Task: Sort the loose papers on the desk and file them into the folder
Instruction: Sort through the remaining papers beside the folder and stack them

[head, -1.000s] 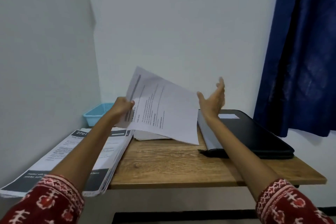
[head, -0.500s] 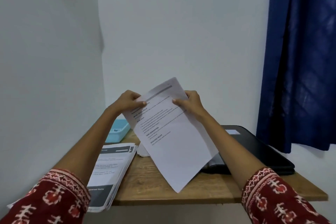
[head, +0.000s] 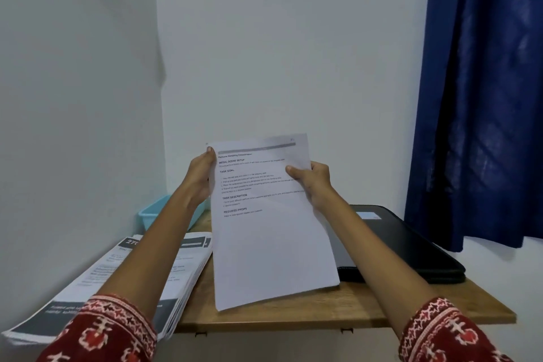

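I see left hand [head: 201, 176] and right hand [head: 313, 182] pinching the sheet [head: 270, 232] upright | it hides part of black folder [head: 411, 247] | paper stack [head: 117, 279], blue tray [head: 155, 211] left

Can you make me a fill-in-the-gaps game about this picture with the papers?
1. The white printed sheet is held by ____ hands.
2. The flat black folder lies on the ____ desk.
3. The small plastic tray by the wall is light ____.
4. The thick paper stack lies under the ____ arm.

Missing words: two; wooden; blue; left
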The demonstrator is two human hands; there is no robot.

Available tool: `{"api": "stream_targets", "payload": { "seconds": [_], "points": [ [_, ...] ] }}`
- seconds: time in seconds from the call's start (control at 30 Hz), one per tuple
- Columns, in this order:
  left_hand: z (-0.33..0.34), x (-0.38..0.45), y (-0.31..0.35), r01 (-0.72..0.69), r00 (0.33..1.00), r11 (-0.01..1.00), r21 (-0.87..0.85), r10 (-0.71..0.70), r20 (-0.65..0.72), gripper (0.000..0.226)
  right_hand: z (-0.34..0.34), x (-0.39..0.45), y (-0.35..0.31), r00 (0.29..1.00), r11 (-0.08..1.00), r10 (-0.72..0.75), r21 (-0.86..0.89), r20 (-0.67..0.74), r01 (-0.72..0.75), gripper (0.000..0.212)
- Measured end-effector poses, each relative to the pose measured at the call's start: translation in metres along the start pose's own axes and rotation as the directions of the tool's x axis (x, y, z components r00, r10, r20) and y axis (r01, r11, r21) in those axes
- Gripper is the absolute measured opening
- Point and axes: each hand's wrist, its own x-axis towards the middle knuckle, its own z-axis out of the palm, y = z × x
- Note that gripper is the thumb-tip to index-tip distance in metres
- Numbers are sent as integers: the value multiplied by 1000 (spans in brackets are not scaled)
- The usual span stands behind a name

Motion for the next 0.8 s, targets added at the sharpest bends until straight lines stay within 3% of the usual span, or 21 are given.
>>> {"api": "stream_targets", "payload": {
  "seconds": [0.13,0.33,0.47,0.6,0.73,0.8],
  "points": [
    [-1,12,-16,130,990,988,83,-124,-65,42,-6,-6,16,992,992,125,6,29,-125,17],
    [-6,25,-55,297,940,942,154,-260,-221,43,-19,-3,42,948,943,304,-166,91,-287,20],
    [-24,44,-110,368,911,914,171,-318,-264,44,-32,14,72,987,913,161,-379,1,-148,36],
    [-16,39,-130,394,889,895,208,-314,-332,30,-40,38,86,998,867,-20,-498,-54,-10,22],
    [-11,41,-151,513,831,849,127,-454,-320,44,-42,58,95,998,831,-68,-555,-18,47,23],
    [-14,47,-163,520,827,844,134,-458,-324,49,-43,64,104,996,818,-86,-571,1,72,27]
  ]
}}
